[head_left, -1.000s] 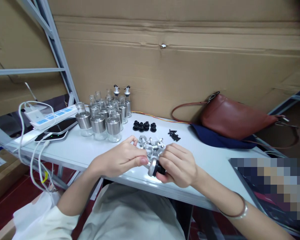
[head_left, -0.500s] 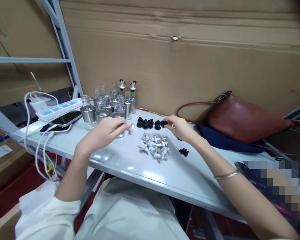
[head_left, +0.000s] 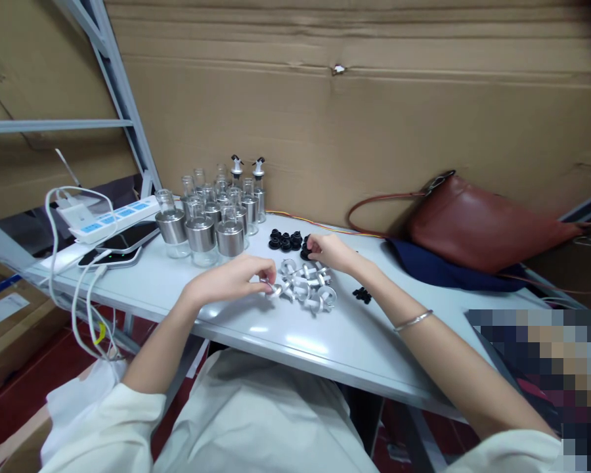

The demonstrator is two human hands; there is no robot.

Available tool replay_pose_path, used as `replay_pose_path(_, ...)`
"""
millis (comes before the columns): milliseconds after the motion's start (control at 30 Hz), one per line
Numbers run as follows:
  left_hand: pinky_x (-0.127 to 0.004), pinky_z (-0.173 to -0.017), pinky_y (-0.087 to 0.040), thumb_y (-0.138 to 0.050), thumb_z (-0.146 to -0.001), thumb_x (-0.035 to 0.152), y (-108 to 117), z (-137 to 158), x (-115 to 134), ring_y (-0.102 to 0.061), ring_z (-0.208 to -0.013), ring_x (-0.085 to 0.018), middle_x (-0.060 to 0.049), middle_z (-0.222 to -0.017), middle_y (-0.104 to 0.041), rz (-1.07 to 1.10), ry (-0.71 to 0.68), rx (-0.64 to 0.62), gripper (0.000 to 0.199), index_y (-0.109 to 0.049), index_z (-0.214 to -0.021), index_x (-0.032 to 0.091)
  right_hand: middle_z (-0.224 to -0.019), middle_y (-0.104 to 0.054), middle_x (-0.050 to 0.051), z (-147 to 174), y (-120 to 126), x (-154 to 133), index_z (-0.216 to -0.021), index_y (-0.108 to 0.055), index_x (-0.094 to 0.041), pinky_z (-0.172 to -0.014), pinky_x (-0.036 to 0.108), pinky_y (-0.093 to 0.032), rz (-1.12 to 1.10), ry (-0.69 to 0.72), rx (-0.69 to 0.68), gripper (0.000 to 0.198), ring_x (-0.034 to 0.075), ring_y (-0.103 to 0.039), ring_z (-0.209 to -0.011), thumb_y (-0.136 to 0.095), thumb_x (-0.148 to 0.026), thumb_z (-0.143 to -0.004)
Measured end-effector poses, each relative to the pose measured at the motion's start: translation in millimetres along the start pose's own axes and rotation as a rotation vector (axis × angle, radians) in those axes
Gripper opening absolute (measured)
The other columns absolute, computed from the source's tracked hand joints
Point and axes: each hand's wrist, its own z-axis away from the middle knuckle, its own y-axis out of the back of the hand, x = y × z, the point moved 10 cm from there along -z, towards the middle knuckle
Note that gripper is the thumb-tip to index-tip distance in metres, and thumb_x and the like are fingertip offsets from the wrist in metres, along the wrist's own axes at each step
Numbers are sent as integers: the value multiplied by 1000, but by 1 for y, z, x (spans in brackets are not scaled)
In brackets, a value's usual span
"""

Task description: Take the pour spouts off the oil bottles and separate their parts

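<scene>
My left hand point(head_left: 239, 279) is closed in a pinch at the left edge of a pile of silver pourer tops point(head_left: 303, 293). A silver pourer top point(head_left: 276, 290) is at its fingertips. My right hand point(head_left: 333, 253), wearing a thin bangle, reaches behind the pile. Its thumb and fingers close on a black stopper point(head_left: 306, 251) at the right end of the group of black stoppers point(head_left: 285, 242); its fingers partly cover that end. Small black parts point(head_left: 362, 295) lie to the right of the pile.
Glass bottles with steel sleeves point(head_left: 200, 234) stand at the left, two at the back with pourers fitted point(head_left: 259, 169). A power strip point(head_left: 121, 219) and phones with cables point(head_left: 111, 256) lie further left. At the right, a brown bag point(head_left: 477, 230) rests on dark blue cloth point(head_left: 423, 270).
My left hand has moved right and toward me, from in front of the bottles to the silver pile. My right hand has shifted slightly left along the black stoppers.
</scene>
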Motion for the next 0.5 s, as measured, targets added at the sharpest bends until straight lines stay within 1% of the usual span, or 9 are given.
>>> replay_pose_path(100, -27, -74, -39, -49, -84, 21, -11, -9, 2, -55, -80, -15, -1, -86, -62, 2, -37, -10, 8, -55, -82, 17, -79, -66, 5, 13, 12, -6, -86, -57, -17, -67, 26, -42, -24, 13, 24, 6, 16, -58, -71, -55, -18, -81)
replay_pose_path(133, -27, -75, -40, -48, -84, 20, -15, -12, 2, -55, -81, -15, -1, -86, -62, 5, -45, -18, 7, -54, -81, 17, -79, -65, 5, 20, 17, -8, -86, -57, -17, -67, 27, -42, -33, 12, 37, 8, 17, -58, -71, -52, -23, -84)
replay_pose_path(200, -28, -77, -40, -47, -84, 20, -21, -15, 1, -55, -82, -15, -1, -86, -60, 1, -59, -40, 7, -53, -81, 17, -78, -64, 6, 33, 26, -12, -86, -57, -17, -68, 30, -43, -69, -1, 42, 23, 18, -57, -70, -43, -34, -90)
replay_pose_path(267, -29, -79, -41, -48, -84, 22, -22, -15, -1, -53, -86, -16, -3, -91, -57, -31, -52, -23, 6, -51, -85, 18, -81, -62, 6, 48, 25, -15, -93, -57, -16, -69, 32, -45, -142, -24, -34, 36, 19, -57, -72, -40, -48, -90)
replay_pose_path(333, -32, -84, -42, -53, -81, 26, -17, -13, -3, -52, -95, -19, -5, -103, -53, -61, -28, 36, 16, -48, -93, 18, -92, -60, 9, 62, 17, -18, -109, -53, -15, -74, 34, -47, -204, -44, -147, 53, 21, -58, -81, -49, -60, -81)
replay_pose_path(400, -35, -94, -40, -59, -76, 29, -14, -12, -4, -48, -110, -23, -9, -118, -47, -68, -13, 73, 34, -44, -105, 18, -107, -53, 13, 73, 9, -17, -125, -44, -13, -82, 37, -48, -213, -62, -220, 81, 25, -57, -94, -63, -66, -66)
replay_pose_path(467, -38, -104, -34, -65, -72, 30, -20, -12, -5, -37, -127, -26, -13, -134, -37, -64, -4, 36, 55, -38, -119, 18, -119, -44, 15, 81, 3, -14, -138, -31, -15, -89, 40, -47, -202, -59, -255, 107, 29, -54, -105, -72, -67, -54)
replay_pose_path(500, -39, -108, -30, -68, -70, 32, -25, -13, -8, -29, -134, -28, -15, -141, -30, -58, 4, 0, 67, -34, -126, 18, -123, -40, 15, 83, -1, -13, -142, -25, -17, -91, 42, -46, -200, -39, -267, 115, 31, -52, -109, -74, -66, -51)
